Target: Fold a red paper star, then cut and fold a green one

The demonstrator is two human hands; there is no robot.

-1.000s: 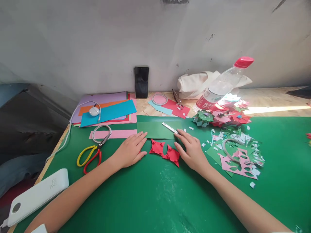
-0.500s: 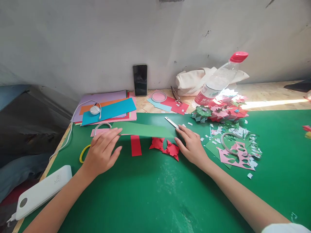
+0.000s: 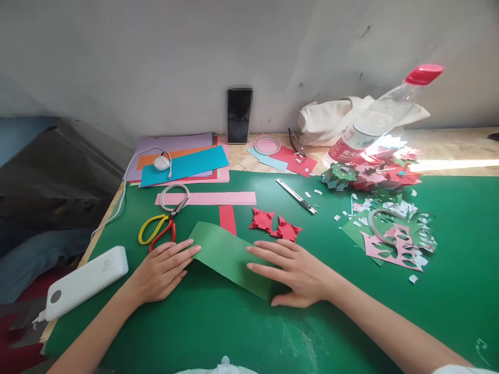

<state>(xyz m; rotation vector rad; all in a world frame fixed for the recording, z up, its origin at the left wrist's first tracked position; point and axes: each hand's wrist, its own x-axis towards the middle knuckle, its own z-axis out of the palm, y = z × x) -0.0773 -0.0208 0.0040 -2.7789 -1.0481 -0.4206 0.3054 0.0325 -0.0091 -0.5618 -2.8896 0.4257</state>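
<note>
A green paper strip (image 3: 230,254) lies slightly bowed on the green table mat, in front of me. My left hand (image 3: 163,270) touches its left end with stretched fingers, the thumb apart. Over the strip's right end, my right hand (image 3: 292,270) is open, fingers spread and thumb out to the side. Just beyond the strip are a red paper rectangle (image 3: 227,219) and two folded red paper pieces (image 3: 262,220) with pointed corners. Yellow-and-red-handled scissors (image 3: 170,221) lie past my left hand, their blades by a tape ring (image 3: 175,197) on a pink paper strip (image 3: 222,198).
A utility knife (image 3: 296,196) lies beyond my right hand. Cut paper scraps (image 3: 393,244) and paper flowers (image 3: 370,174) are to the right, near a leaning bottle (image 3: 370,124). Coloured sheets (image 3: 183,163), a phone (image 3: 239,115) and a white power bank (image 3: 88,283) stand or lie around.
The green strip has come nearer to me with both hands, uncovering the pink strip and the scissors. My right hand has moved off from beside the utility knife and its fingers have spread.
</note>
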